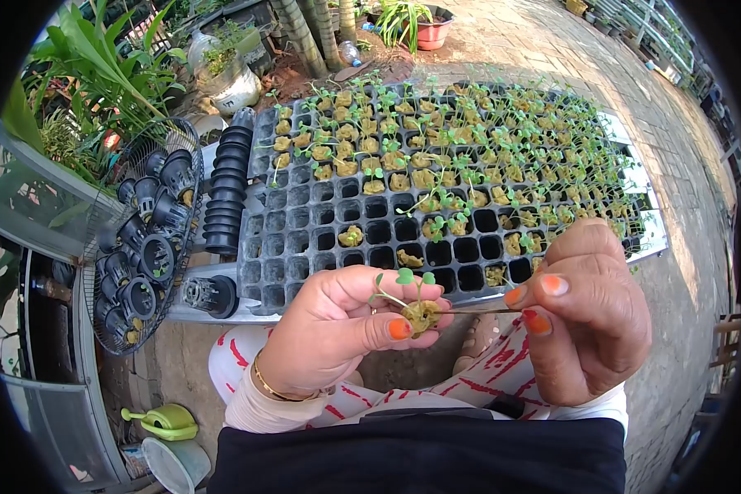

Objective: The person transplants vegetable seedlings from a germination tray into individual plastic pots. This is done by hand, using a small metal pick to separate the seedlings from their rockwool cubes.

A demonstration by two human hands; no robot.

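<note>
At 12 o'clock from the hands, the black seedling tray (305,239) fills most of the view. I rate it the largest exposure. It lies just beyond the work, so a dropped item could land in the planted cells toward 1 o'clock and flatten sprouts there. At 9 o'clock, the wire basket (90,317) of net pots and the stack of net pots (225,189) sit well apart from both hands, and I see no hazard from them.

The left hand (329,329) has its thumb and fingers pressed together, pinching the seedling plug (422,314). The plug sits near frame centre, above the lap and just short of the tray's near edge. In my judgement, too firm a squeeze could crush the plug, and too light a one could let it slip.

The right hand (589,321), at 3 o'clock of the plug, pinches a thin stick (479,311) between thumb and fingertips. The stick's tip touches the plug's side. A hard push along the stick could split the plug or reach the left thumb, and a sideways lever could snap the stems.

The plug is a small, tan-yellow, irregular lump that looks spongy. Thin pale stems rise from it toward 11 o'clock, bearing round green leaves (404,277). The stems lean unsupported. I cannot tell whether roots show underneath.
</note>
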